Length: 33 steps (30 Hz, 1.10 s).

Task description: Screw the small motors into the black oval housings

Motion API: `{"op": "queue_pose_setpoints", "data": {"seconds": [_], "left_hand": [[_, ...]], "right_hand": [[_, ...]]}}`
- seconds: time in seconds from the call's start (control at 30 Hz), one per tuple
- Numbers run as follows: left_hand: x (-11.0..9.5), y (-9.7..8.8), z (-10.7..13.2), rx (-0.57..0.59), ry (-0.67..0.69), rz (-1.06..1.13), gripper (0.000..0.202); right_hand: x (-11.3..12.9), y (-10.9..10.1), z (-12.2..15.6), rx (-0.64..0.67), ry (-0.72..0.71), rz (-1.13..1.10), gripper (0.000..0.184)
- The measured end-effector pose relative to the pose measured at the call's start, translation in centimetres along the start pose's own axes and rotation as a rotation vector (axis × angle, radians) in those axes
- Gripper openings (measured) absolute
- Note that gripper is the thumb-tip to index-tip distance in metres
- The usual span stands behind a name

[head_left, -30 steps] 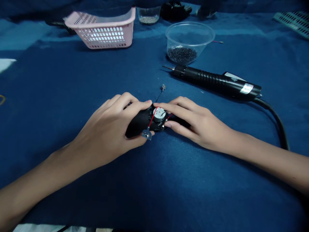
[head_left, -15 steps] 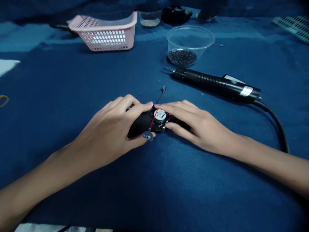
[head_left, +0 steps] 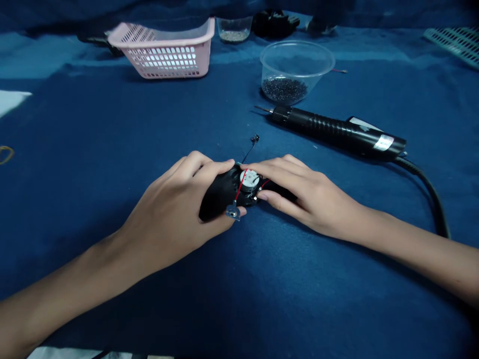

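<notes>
A small black plastic housing (head_left: 220,192) with a round white motor (head_left: 249,179) lies on the blue cloth at the centre. A red wire (head_left: 239,187) runs from the motor to a small metal tab (head_left: 232,213) at the front; a thin black wire (head_left: 247,149) trails away behind. My left hand (head_left: 175,214) wraps round the housing's left side, thumb by the metal tab. From the right, my right hand (head_left: 299,192) closes on the housing, its index finger lying over the motor's top.
A black electric screwdriver (head_left: 337,132) with its cable (head_left: 430,194) lies to the right behind the hands. A clear bowl of small dark screws (head_left: 295,70), a pink basket (head_left: 164,47) and a small clear cup (head_left: 234,27) stand further back. A rubber band (head_left: 5,154) lies far left.
Both hands stay on the housing with hardly any movement; the view has shifted slightly, so everything sits a little lower in the frame.
</notes>
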State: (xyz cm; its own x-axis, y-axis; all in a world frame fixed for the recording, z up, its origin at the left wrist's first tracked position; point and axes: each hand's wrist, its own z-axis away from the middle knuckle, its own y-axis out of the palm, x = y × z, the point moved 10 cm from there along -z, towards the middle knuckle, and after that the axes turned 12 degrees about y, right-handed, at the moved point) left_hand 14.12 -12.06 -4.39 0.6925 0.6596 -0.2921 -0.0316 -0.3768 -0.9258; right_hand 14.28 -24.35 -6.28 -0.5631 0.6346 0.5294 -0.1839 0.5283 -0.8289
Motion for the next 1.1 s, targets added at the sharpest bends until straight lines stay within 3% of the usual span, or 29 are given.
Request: {"op": "queue_pose_setpoints", "data": {"seconds": [1.1], "left_hand": [[-1.02, 0.72, 0.88, 0.010, -0.006, -0.160, 0.062]], "right_hand": [[-0.04, -0.19, -0.02, -0.004, 0.003, -0.013, 0.045]]}}
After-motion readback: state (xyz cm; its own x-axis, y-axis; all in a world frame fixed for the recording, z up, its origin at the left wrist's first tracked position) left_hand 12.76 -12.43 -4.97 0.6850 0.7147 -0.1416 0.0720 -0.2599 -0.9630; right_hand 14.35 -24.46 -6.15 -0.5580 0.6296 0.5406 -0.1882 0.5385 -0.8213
